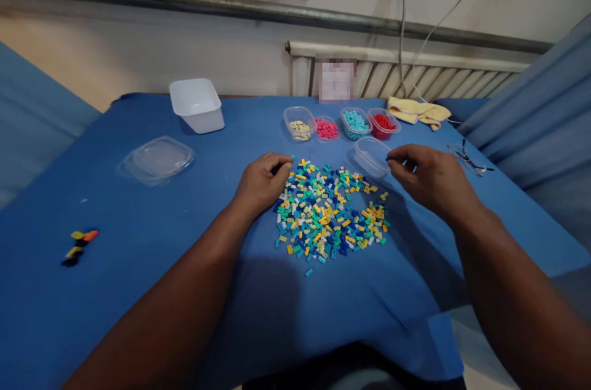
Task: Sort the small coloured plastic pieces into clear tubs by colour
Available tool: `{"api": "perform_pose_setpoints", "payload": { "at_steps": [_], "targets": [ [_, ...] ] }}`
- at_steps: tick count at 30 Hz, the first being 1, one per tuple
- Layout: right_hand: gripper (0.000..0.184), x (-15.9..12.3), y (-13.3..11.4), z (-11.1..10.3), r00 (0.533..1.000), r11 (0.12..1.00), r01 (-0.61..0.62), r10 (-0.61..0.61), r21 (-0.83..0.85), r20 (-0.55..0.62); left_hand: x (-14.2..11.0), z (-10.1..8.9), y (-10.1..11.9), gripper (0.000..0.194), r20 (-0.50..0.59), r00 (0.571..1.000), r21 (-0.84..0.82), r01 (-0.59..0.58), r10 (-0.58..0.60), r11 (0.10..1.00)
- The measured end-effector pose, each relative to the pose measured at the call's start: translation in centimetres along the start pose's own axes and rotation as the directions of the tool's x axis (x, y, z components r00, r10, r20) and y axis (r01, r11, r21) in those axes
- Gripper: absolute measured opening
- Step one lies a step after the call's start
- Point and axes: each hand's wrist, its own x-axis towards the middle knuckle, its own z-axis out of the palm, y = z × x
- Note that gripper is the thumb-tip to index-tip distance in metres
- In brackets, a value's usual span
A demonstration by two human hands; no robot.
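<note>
A spread pile of small toy building bricks (327, 211) in yellow, green, teal, white and dark blue lies on the blue cloth. At its upper left edge rests my left hand (265, 181), fingers curled together; a speck of teal shows at its fingertips, too small to make out. My right hand (427, 178) pinches a small dark blue brick (388, 159) between thumb and forefinger. That brick is at the right rim of a clear plastic tub (370, 156) with no bricks visible inside.
Behind the pile stand clear tubs of cream bricks (300, 130), pink bricks (327, 130), light blue bricks (355, 122) and red bricks (383, 123). A yellow cloth (418, 111), glasses (470, 159), clear lids (159, 159), a white bin (197, 106) and black-yellow pieces (78, 247) surround them.
</note>
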Motion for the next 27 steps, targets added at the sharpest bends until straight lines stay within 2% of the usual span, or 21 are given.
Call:
{"api": "perform_pose_setpoints", "payload": {
  "at_steps": [7,10,14,18,20,23,27],
  "targets": [
    [0.039,3.0,1.7,1.2,0.999,0.999,-0.036,0.037,-0.028,0.011,-0.2,-0.1,0.0,0.035,0.000,1.000,-0.010,0.027,-0.027,1.000],
    [0.040,2.8,2.0,1.7,0.999,1.000,-0.023,0.023,-0.005,-0.032,-0.2,-0.1,-0.1,0.034,-0.005,1.000,-0.012,0.022,-0.022,1.000],
    [0.039,1.2,1.4,2.4,0.997,0.999,0.035,-0.033,0.039,-0.064,-0.1,0.0,-0.2,0.032,0.004,0.999,-0.019,0.035,-0.034,0.999],
    [0.039,-0.5,-0.1,4.0,0.992,0.995,0.098,-0.100,0.030,0.078,-0.1,0.0,-0.2,0.031,0.001,0.999,-0.016,0.034,-0.034,0.999],
    [0.041,-0.8,-0.9,4.8,0.977,0.992,0.119,-0.110,-0.038,0.185,-0.1,0.0,-0.2,0.031,0.001,0.999,-0.014,0.035,-0.035,0.999],
    [0.043,-0.9,-1.8,5.8,0.949,0.977,0.121,-0.063,-0.173,0.310,-0.1,0.0,0.0,0.030,0.003,1.000,-0.009,0.030,-0.030,1.000],
    [0.042,-1.1,-2.0,6.2,0.943,0.967,0.104,-0.022,-0.231,0.332,-0.2,0.0,0.1,0.030,0.001,0.999,-0.010,0.033,-0.033,0.999]
  ]
}}
